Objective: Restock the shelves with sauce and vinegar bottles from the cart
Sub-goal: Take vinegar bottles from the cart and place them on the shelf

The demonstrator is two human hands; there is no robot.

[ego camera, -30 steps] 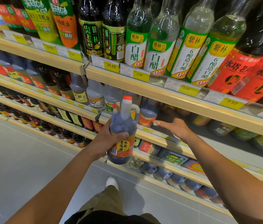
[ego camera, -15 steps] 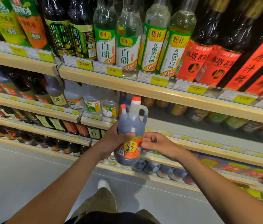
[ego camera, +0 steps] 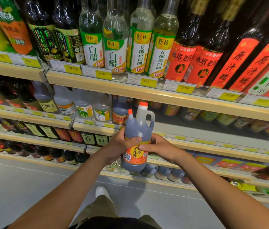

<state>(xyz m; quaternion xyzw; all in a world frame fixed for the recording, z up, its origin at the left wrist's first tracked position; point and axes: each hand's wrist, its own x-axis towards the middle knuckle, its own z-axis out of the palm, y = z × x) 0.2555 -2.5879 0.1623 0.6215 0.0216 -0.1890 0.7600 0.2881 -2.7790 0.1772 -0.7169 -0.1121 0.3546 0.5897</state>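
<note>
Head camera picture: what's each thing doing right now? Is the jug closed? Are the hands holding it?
dark vinegar jug, upright, orange cap on, held in front of the shelves.
left hand, grips the jug's left side.
right hand, grips the jug's label from the right.
middle shelf, front strip bare to the right of the jug.
white vinegar bottles, standing upright on the top shelf.

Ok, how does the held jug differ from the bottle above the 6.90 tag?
The jug holds dark liquid; the bottle is clear. The jug is squat with a handle and orange label; the bottle is tall, labelled green and white. The jug is held by the left hand and right hand; the bottle stands on the shelf. Both are upright.
</note>
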